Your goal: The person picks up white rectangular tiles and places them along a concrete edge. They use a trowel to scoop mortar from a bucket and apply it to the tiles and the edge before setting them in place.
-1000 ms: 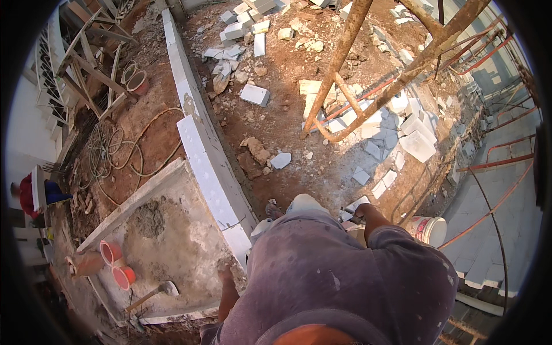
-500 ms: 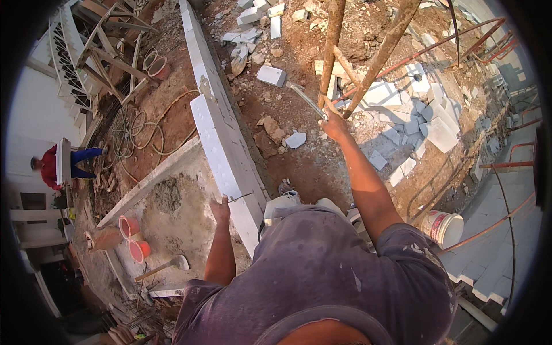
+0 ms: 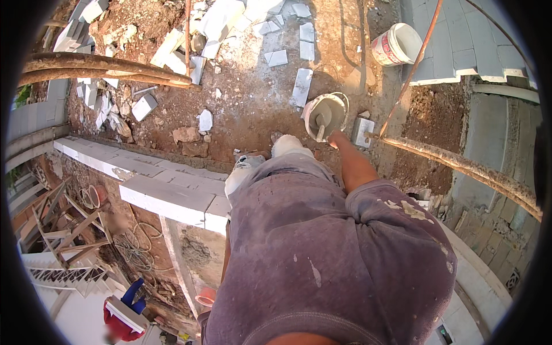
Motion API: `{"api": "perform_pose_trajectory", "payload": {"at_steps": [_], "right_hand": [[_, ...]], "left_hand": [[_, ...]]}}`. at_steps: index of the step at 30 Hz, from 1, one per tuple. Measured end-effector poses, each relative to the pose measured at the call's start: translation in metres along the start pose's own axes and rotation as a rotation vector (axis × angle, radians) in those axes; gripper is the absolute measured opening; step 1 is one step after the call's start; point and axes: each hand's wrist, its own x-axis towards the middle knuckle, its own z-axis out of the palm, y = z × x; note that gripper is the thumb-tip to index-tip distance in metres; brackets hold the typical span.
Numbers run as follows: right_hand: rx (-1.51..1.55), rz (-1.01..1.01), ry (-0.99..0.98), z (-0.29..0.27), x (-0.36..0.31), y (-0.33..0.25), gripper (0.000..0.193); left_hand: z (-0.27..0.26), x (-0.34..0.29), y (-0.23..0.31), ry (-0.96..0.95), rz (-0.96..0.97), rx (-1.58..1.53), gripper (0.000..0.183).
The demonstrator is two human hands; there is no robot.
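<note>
Head view: right hand (image 3: 336,138) at bucket (image 3: 311,107); red-printed pail (image 3: 386,46) beyond.

The right hand (image 3: 336,138), right of centre, has a path over the near rim into the mortar bucket (image 3: 308,110); the handle (image 3: 347,108) curves along the opening's right side, and a loose block (image 3: 363,133) lies just beyond. Bare dirt (image 3: 253,118) gives passage at upper centre, while the block wall (image 3: 162,199) obstructs lower left and a scaffold pole (image 3: 460,165) crosses the right.
</note>
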Motion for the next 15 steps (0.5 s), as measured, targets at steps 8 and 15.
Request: {"api": "perform_pose_trajectory", "payload": {"at_steps": [8,15], "right_hand": [[0.842,0.465,-0.053,0.014,-0.015,0.125,0.04],[0.392,0.015,0.183,-0.031,0.176,0.068,0.064]], "left_hand": [[-0.085,-0.022,0.08,0.135,-0.259,-0.461,0.064],[-0.086,-0.058,0.063,0.082,-0.262,-0.234,0.075]]}}
